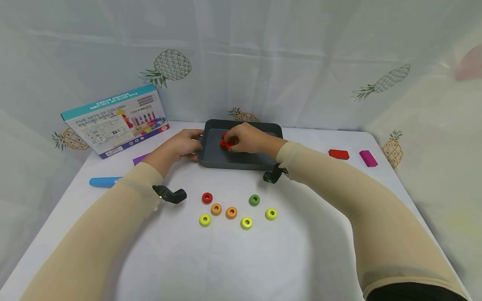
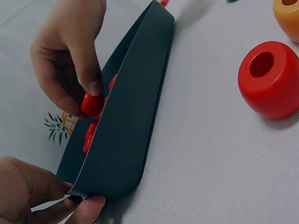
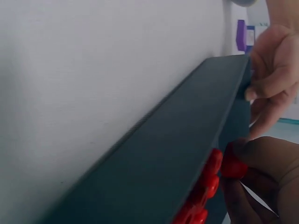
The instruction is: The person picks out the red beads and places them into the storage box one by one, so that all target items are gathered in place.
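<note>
A dark grey tray [image 1: 211,161] lies at the back middle of the table. My left hand [image 1: 184,144] grips its left end, thumb and fingers on the rim in the left wrist view. Over the tray, my right hand [image 1: 246,138] pinches a round red bead [image 2: 91,103] between thumb and fingers. Several red beads [image 3: 208,186] lie in the tray just below it, partly hidden by the wall in both wrist views. In front of the tray, ring-shaped beads are scattered: one red [image 1: 207,198], two orange [image 1: 231,212], three yellow [image 1: 246,223] and one green [image 1: 254,200].
A printed toy box [image 1: 116,121] leans at the back left. Near my left forearm lie a purple piece [image 1: 140,159] and a blue piece [image 1: 103,182]. A red piece [image 1: 339,154] and a magenta block [image 1: 368,159] lie at the right. A patterned curtain hangs behind the table.
</note>
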`<state>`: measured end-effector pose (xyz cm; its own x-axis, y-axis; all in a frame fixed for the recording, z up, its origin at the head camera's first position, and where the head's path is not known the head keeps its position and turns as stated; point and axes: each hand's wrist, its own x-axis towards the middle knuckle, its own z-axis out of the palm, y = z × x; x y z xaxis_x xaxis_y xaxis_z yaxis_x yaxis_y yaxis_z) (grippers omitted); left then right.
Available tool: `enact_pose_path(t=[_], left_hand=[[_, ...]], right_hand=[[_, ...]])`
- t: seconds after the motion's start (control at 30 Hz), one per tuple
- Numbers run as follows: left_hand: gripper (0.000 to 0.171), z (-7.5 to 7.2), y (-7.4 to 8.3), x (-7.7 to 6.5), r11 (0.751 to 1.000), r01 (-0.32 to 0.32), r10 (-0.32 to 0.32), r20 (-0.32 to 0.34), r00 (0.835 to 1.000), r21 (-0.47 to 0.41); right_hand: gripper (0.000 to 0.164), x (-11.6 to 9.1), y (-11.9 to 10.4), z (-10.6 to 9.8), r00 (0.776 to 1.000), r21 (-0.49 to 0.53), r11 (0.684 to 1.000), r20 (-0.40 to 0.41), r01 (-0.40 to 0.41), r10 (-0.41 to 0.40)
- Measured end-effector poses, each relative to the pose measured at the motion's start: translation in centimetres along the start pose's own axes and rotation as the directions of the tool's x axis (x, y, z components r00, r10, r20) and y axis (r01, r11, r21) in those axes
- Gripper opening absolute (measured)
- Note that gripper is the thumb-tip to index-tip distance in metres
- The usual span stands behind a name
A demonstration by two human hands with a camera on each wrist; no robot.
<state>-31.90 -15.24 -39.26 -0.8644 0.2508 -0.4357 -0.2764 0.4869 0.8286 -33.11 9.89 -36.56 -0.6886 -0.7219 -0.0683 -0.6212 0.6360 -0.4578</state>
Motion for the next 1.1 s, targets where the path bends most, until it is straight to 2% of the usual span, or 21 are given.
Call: enact_pose_path(t=[0.37,0.47,0.77,0.97,1.1], left_hand=[[0.073,0.0,-0.2,-0.1,1.0,-0.018,0.018,0.003,1.0,-0.006],[0.074,0.0,-0.2,-0.1,0.999,-0.027,0.027,0.007,1.0,-0.02],[0.074,-0.1,0.0,-0.2,0.999,-0.027,0.027,0.006,1.0,-0.025],[0.074,-0.2,-0.1,0.0,0.999,-0.029,0.03,0.01,1.0,-0.029],[0.074,-0.2,-0.3,0.0,0.999,-0.033,0.033,0.012,0.999,-0.028]], right_hand=[[0.028,0.0,0.3,0.4,1.0,0.002,1.0,0.012,0.002,-0.002],[0.027,-0.2,0.3,0.2,1.0,0.006,1.0,-0.008,0.006,-0.006],[0.031,-2.0,-0.7,0.1,0.994,0.121,0.992,-0.108,0.024,-0.011],[0.029,-3.5,-2.6,1.8,0.987,0.205,0.973,-0.144,0.102,-0.073],[0.028,-4.1,-4.3,3.9,0.986,0.257,0.954,-0.107,0.151,-0.127]])
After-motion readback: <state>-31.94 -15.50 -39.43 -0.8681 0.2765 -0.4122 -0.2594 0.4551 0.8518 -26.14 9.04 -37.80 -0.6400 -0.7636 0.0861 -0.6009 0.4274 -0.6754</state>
